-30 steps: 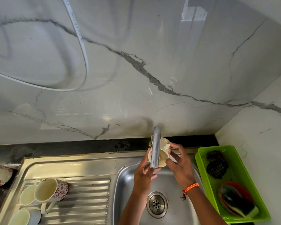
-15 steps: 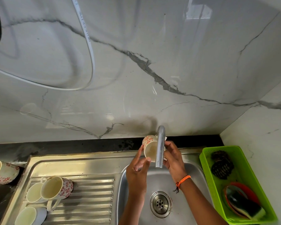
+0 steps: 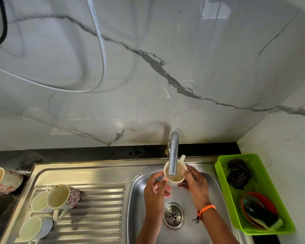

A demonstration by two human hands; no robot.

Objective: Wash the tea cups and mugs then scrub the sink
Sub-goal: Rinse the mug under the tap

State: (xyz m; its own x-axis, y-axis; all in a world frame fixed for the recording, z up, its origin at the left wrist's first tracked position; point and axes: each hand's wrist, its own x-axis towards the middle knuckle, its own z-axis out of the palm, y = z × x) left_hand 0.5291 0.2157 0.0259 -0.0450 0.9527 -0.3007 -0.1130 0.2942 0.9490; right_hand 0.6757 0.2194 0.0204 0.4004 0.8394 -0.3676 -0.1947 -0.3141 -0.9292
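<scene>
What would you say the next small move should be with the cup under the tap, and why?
Probably tip the cup to pour out its rinse water: the right hand holds it upright under the tap, the left hand steadying.

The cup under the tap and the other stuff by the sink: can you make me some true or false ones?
1. The right hand holds a cup under the tap. True.
2. The green basket sits left of the sink. False: it is on the right.
3. Mugs lie on the ridged draining board. True.
4. The wrist band is blue. False: it is orange.
5. The cup is upside down. False: its opening faces up.
</scene>
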